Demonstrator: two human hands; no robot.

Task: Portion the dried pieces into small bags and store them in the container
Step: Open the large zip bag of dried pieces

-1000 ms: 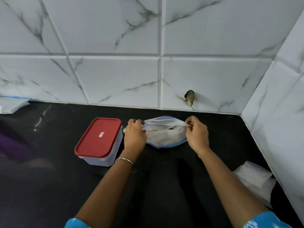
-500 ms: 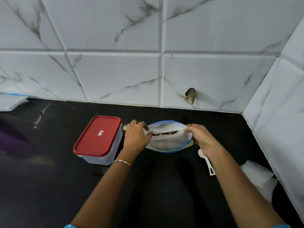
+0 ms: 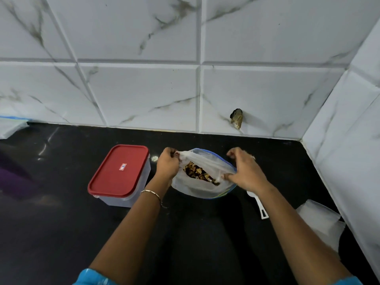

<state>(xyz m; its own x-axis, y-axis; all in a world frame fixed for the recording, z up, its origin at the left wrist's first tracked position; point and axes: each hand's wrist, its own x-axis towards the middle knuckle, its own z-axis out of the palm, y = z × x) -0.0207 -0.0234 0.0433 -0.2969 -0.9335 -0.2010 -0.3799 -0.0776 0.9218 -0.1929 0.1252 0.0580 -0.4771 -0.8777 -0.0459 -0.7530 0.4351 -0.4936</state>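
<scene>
Black stone counter (image 3: 61,233) fills the lower frame, running back to the white marbled wall tiles (image 3: 144,95) and stopped on the right by a tiled side wall (image 3: 349,140) that makes a corner. Wide bare counter lies to the left and in front of the arms; the right side is tight against that corner.

Next down, the container (image 3: 121,175), red lid on, sits just left of the left wrist, apart from it. Folded white bags (image 3: 320,221) lie by the right wall.

Now the big plastic bag (image 3: 197,186) with the blue zip rim, resting on the counter between the two hands: its mouth gapes and the brown dried pieces (image 3: 198,173) show inside. Half a second ago that mouth was a narrow slit; a second ago it was pulled flat and shut.

Left hand (image 3: 167,165) pinches the left lip of the bag, fingers curled. Right hand (image 3: 245,170) has the near lip nipped between thumb and fingers, the other fingers bent above the far rim; it has swung nearer since before.

A white scoop (image 3: 259,206) lies by the right forearm, partly hidden. Thin bracelet (image 3: 152,194) on the left wrist.
</scene>
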